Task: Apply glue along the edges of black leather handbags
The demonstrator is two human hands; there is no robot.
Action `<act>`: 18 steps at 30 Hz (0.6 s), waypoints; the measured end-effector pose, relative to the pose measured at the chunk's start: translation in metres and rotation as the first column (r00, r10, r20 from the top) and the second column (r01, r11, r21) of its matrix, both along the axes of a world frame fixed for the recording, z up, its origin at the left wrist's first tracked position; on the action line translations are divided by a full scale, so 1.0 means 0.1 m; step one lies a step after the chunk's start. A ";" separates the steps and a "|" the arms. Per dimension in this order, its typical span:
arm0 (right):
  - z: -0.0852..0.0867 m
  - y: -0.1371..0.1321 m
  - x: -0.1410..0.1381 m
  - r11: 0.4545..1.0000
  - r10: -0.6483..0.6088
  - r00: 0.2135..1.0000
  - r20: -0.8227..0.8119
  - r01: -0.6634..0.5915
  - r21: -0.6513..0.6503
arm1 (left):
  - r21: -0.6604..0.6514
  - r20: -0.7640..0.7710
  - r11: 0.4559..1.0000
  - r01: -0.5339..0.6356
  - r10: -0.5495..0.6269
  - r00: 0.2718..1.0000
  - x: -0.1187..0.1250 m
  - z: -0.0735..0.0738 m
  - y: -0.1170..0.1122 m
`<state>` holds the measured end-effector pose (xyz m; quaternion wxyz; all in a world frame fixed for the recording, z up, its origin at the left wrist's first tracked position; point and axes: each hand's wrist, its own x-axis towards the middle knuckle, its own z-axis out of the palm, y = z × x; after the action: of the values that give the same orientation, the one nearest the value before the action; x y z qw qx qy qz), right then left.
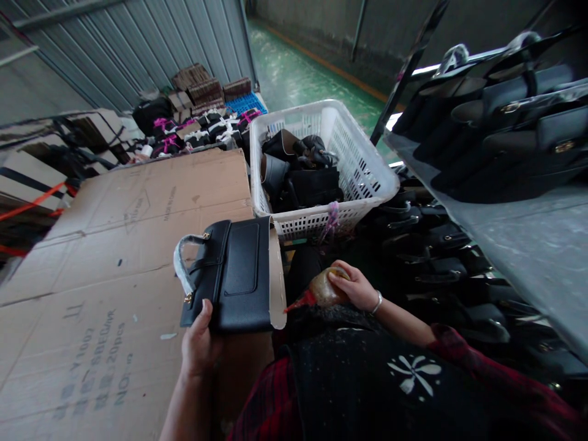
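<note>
A black handbag [243, 263] lies tilted at the near edge of the cardboard, its plastic-wrapped handle [182, 267] pointing left. My left hand [199, 343] grips the bag's lower left side, thumb on top and the other fingers hidden underneath. Along the bag's right end runs a bare beige edge [276, 282]. In my right hand [353, 285] is a squeeze bottle [325, 289] with brownish contents and a red nozzle. The nozzle tip points left and is at or very close to the lower part of that beige edge; contact is hard to tell.
A white plastic basket [367, 177] holding black bag pieces stands beyond the bag. Flattened cardboard [151, 245] covers the work surface on the left, with tied bundles [202, 131] behind. On the right, a rack shelf [519, 245] carries black handbags [500, 141], with more below.
</note>
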<state>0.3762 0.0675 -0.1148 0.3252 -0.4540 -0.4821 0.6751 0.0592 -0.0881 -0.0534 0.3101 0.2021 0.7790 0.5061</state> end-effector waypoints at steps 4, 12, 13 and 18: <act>-0.04 0.04 0.04 0.994 -0.104 0.994 0.033 0.103 0.044 | -0.004 -0.015 1.000 -0.011 0.011 1.000 0.10 0.05 0.08; -0.08 -0.01 0.01 0.955 -0.285 0.957 -0.049 0.279 -0.099 | -0.062 -0.183 0.998 -0.007 -0.004 0.983 0.10 0.14 0.02; -0.09 -0.02 -0.01 0.930 -0.336 0.936 -0.100 0.314 -0.192 | -0.090 -0.202 0.996 -0.013 -0.005 0.979 0.14 0.17 0.03; -0.03 -0.19 -0.17 0.748 -0.273 0.862 -0.427 -0.088 -0.657 | -0.238 -0.372 0.971 0.013 -0.103 0.923 0.36 0.22 0.15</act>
<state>0.3591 0.0487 -0.1179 0.2919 -0.3731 -0.0893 0.8761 0.0955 -0.0729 -0.0312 0.1890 0.2823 0.8715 0.3538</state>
